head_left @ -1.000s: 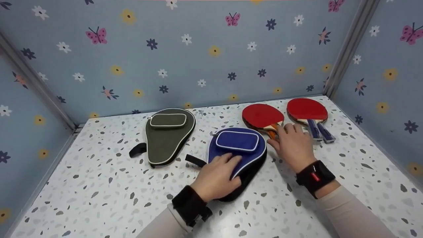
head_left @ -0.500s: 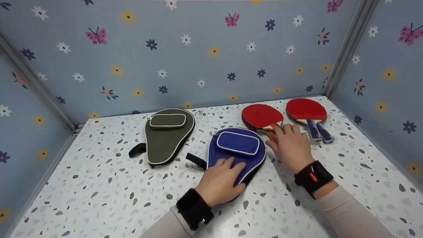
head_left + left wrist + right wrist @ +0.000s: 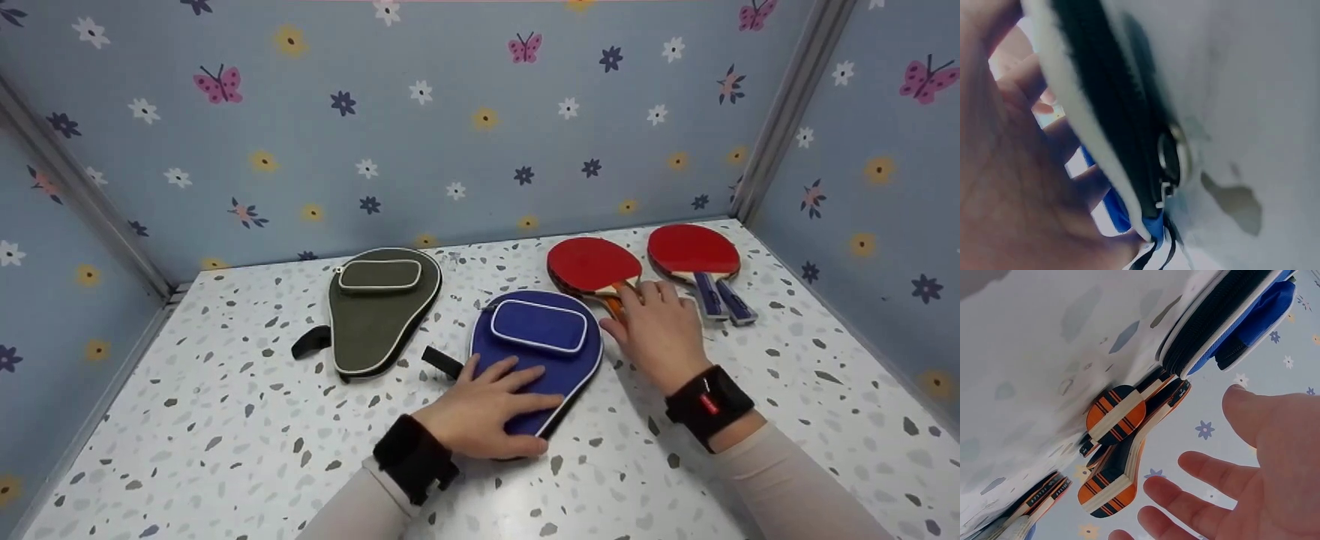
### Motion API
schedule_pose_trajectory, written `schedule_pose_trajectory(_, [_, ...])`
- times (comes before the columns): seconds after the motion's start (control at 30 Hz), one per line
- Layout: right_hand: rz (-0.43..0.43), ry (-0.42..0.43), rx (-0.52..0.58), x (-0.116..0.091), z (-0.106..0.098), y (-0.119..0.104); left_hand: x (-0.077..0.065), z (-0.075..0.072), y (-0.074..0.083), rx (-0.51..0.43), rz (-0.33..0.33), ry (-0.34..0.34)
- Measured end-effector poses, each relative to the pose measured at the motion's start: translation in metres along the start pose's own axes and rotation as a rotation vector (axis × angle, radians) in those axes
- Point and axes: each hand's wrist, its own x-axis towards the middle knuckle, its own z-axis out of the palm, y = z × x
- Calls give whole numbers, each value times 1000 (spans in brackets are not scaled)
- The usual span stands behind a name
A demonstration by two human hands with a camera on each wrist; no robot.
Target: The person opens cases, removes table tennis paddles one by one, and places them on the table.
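A blue table tennis bat case (image 3: 551, 325) with white piping and a small front pocket lies on the table. My left hand (image 3: 484, 416) rests on its narrow lower half, fingers spread. The left wrist view shows the palm over the case's black zipped side (image 3: 1109, 107). To the right, my right hand (image 3: 660, 330) is held loosely over the handles of a stacked pair of red table tennis bats (image 3: 594, 264). In the right wrist view their orange-and-black striped handle ends (image 3: 1116, 415) stand apart from the relaxed fingers (image 3: 1190, 498), with nothing gripped.
An olive bat case (image 3: 379, 322) with a black strap (image 3: 311, 342) lies to the left. Two more red bats with blue handles (image 3: 694, 251) lie at the back right. A flower-patterned wall (image 3: 480, 150) closes off the back of the speckled table (image 3: 247, 420).
My left hand has moved from the blue case's right edge to lie across its lower half, spreading its fingers. The case now lies flatter. The right hand has barely shifted.
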Motion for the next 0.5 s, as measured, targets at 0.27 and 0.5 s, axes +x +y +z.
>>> schedule_pose_trajectory(0.27, [-36, 46, -7, -1, 0, -1, 0, -2, 6, -31, -65, -66])
schedule_pose_trajectory(0.5, [-24, 20, -3, -1, -2, -1, -1, -8, 16, -33, -144, -81])
